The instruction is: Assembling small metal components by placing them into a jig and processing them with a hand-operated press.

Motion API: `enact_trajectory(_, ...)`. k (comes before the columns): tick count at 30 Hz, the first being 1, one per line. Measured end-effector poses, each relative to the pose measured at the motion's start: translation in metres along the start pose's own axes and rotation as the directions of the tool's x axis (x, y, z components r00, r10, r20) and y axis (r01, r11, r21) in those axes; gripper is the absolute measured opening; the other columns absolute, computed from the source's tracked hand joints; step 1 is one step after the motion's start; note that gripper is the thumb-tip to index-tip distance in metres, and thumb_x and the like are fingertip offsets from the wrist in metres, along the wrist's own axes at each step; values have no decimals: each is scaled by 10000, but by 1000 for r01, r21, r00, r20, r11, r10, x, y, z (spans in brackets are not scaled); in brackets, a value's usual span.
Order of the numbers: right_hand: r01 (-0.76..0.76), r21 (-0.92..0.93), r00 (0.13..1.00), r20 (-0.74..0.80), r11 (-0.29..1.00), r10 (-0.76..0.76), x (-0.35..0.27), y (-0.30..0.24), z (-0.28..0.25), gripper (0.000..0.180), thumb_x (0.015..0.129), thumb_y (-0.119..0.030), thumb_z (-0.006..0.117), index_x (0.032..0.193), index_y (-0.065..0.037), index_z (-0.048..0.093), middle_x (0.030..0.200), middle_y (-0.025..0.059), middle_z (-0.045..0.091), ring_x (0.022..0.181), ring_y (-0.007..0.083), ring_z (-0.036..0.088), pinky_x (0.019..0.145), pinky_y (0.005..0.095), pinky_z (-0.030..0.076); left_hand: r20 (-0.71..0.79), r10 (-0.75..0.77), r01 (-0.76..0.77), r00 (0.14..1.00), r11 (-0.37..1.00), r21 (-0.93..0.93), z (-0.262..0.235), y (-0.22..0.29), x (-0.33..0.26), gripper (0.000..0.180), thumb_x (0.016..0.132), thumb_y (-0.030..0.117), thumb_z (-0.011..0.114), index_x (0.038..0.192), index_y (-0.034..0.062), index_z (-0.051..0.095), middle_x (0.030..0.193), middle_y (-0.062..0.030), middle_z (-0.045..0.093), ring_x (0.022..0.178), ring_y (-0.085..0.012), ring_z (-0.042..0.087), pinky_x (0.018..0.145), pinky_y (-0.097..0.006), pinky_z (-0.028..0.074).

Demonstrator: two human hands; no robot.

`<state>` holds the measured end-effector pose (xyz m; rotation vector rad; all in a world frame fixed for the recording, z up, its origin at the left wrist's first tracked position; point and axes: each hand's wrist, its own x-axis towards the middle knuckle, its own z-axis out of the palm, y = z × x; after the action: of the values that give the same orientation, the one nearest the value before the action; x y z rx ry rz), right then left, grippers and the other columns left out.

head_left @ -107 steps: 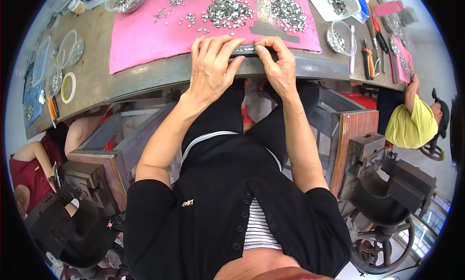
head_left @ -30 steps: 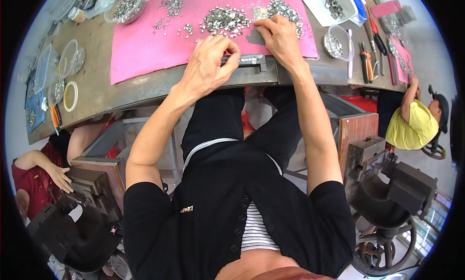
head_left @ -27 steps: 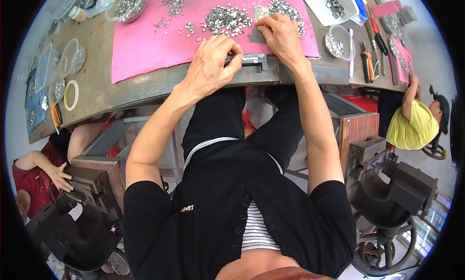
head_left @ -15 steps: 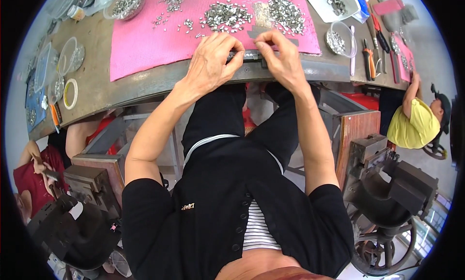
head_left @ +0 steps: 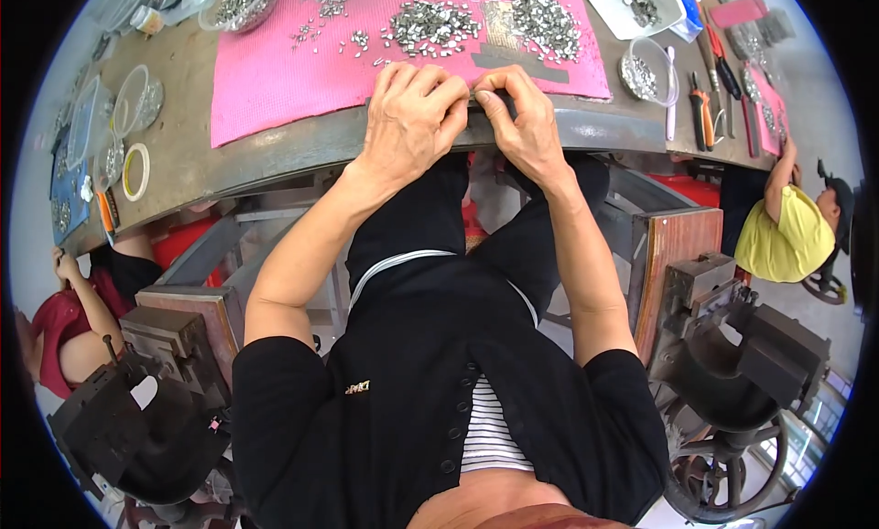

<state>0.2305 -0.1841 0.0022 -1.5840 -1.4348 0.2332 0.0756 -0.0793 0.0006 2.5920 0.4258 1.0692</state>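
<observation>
So the right hand (head_left: 522,117) had been pulled back from the metal pieces (head_left: 545,21) to the table (head_left: 275,154) edge, and something tiny was pinched fingertip-to-fingertip with the left hand (head_left: 412,117).

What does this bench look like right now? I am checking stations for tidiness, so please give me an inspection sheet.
Surface: metal workbench with a pink mat laid on it.
Job's things: heaps of small metal parts on the mat; a dark metal strip at the bench's front edge, pinched between both hands.
Clutter: clear bowl of parts, pliers, tape ring, white tray.
Hands: left hand and right hand meet fingertip to fingertip on the strip.
Cables: nothing seen.
Surroundings: dark press machines on both sides below the bench; a person in yellow at right, a person in red at left.
</observation>
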Motion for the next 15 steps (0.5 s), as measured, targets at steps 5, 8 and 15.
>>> enact_trajectory(5,26,-15,1000,-8,1000,-26,1,1,2,88,899,-17,676,958,-4,612,929,131,642,880,327,641,808,406,496,20,-103,104,995,993,-60,-2,0,-9,181,834,98,745,1001,72,680,991,-60,682,947,-276,633,983,-451,432)
enact_trajectory(8,8,-15,1000,-14,1000,-8,1,1,4,88,899,-16,676,957,-3,610,924,135,639,884,329,640,802,414,497,-47,-127,123,991,989,-80,-6,3,-16,217,835,103,747,1041,77,683,1020,-67,689,1003,-275,639,1050,-490,401)
enact_trajectory(15,148,-225,989,19,963,-147,1,-4,3,104,883,3,683,969,-26,631,946,88,671,888,264,647,839,347,462,-195,-194,186,961,981,-56,-20,-14,-33,205,841,89,738,1040,84,690,1049,-64,692,1040,-272,633,1090,-518,365)
